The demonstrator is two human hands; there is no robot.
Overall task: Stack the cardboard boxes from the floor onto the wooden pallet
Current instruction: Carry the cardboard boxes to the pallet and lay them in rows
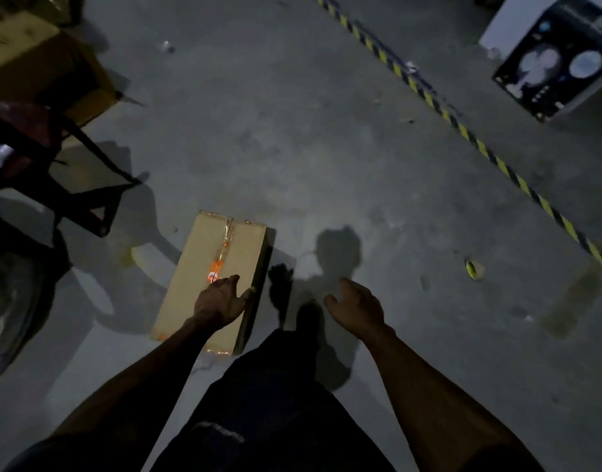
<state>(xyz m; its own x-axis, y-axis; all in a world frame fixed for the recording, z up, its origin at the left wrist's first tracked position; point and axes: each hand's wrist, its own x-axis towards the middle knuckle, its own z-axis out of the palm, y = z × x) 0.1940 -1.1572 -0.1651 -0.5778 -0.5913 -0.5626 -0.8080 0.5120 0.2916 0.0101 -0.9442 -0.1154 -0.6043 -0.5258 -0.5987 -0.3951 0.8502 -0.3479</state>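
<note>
Two bare forearms reach down over dark trousers, two hands in play. The left hand [221, 301] is spread over the near right part of one flat cardboard box [212, 277], fingers straight, thumb out toward the box's right edge; whether the palm touches the top cannot be told. The right hand [357, 306] hangs well apart to the right, fingers loosely extended, holding nothing, over bare concrete floor [327, 148]. That one box lies flat on the floor, taped down its middle seam, one orange label [215, 272] just ahead of the left fingertips. Between the hands, one dark foot [281, 277] beside the box's right edge. Far left of the left hand, one dark metal frame [88, 185], and beyond it one larger cardboard box [37, 63]. Far ahead of the right hand, one yellow-and-black striped line [463, 131] crosses the floor diagonally, and past it one printed black-and-white carton [558, 59].
</note>
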